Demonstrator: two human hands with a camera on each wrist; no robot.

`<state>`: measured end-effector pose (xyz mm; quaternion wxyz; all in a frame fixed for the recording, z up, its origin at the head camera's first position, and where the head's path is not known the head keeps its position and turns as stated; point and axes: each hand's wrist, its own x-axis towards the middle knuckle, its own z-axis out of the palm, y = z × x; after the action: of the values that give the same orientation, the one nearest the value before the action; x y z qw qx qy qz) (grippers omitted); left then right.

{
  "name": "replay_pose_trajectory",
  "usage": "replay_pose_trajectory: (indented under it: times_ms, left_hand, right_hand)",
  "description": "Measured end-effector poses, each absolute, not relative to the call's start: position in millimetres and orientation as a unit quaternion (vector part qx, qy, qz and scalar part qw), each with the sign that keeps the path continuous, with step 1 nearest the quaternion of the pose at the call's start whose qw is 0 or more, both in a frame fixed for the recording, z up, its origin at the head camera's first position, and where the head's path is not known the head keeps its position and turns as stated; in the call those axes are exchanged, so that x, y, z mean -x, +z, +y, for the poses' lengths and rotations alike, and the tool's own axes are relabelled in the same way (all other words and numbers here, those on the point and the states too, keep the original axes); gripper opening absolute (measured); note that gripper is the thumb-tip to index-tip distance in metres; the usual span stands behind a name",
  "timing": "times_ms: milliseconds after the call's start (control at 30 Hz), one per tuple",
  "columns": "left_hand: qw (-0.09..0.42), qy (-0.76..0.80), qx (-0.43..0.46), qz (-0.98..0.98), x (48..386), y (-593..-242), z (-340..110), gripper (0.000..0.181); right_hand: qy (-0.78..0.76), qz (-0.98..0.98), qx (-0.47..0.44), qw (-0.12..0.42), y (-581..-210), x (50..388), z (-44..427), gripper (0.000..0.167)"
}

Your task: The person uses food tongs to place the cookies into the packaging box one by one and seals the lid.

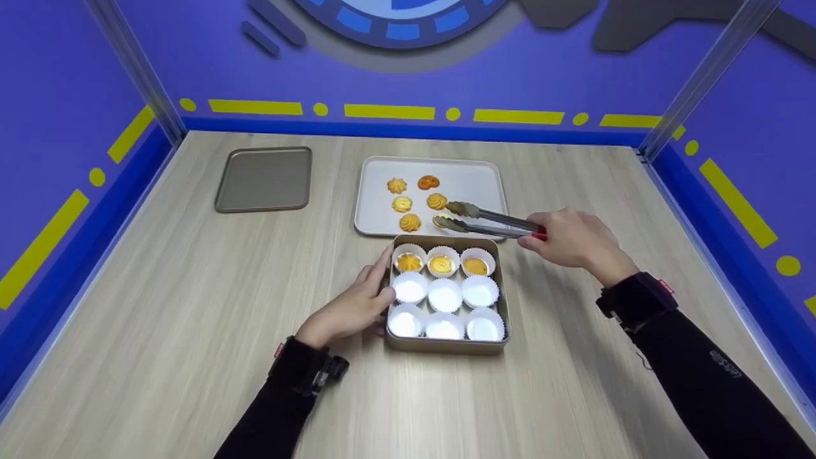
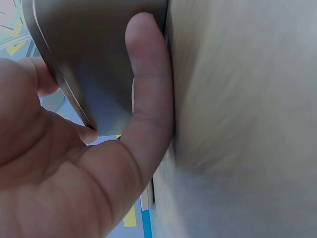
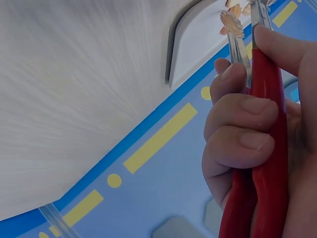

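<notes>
A gold tin (image 1: 446, 346) holds white paper cups in rows; the three cups of the far row each contain a cookie, such as the star-shaped one (image 1: 408, 262). My left hand (image 1: 350, 309) grips the tin's left side, thumb at the rim; in the left wrist view a finger (image 2: 151, 84) lies along the tin wall (image 2: 94, 54). My right hand (image 1: 570, 239) holds tongs (image 1: 497, 224) by red handles (image 3: 270, 139). The tongs' parted tips are over the right part of the white tray (image 1: 376, 167), around a partly hidden yellow cookie (image 1: 441, 218).
Several other cookies lie on the white tray, among them a twisted brown one (image 1: 428, 182) and a round swirled one (image 1: 410, 222). A brown tray (image 1: 264, 180) stands at the back left. Blue walls (image 1: 395, 83) border the wooden table (image 1: 191, 306).
</notes>
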<state>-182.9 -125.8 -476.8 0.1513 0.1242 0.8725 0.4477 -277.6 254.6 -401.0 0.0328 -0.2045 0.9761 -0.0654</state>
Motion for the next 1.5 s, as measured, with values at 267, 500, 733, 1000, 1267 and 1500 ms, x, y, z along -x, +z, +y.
replay_pose_trajectory:
  times_ms: [267, 500, 733, 1000, 1267, 1500]
  left_hand:
    - [0.152, 0.448, -0.122, 0.872, 182.3, -476.2, -126.4, 0.084]
    - [0.154, 0.453, -0.121, 0.870, 182.4, -476.7, -126.1, 0.084]
    - [0.151, 0.445, -0.127, 0.874, 183.9, -476.4, -125.0, 0.083]
    - [0.154, 0.446, -0.127, 0.873, 184.2, -475.8, -125.0, 0.083]
    - [0.156, 0.449, -0.123, 0.871, 183.7, -477.2, -125.3, 0.083]
    - [0.156, 0.451, -0.126, 0.869, 183.7, -478.2, -126.2, 0.084]
  right_hand:
    - [-0.056, 0.979, 0.194, 0.033, -396.9, 276.4, 244.3, 0.029]
    - [-0.024, 0.977, 0.209, 0.018, -392.7, 275.6, 236.7, 0.028]
    - [-0.028, 0.978, 0.207, 0.005, -396.4, 275.5, 243.1, 0.023]
    - [-0.049, 0.977, 0.207, 0.021, -393.8, 274.6, 249.3, 0.026]
    - [-0.052, 0.979, 0.194, 0.035, -393.3, 273.4, 246.2, 0.027]
    - [-0.038, 0.979, 0.198, 0.024, -393.1, 271.6, 239.2, 0.028]
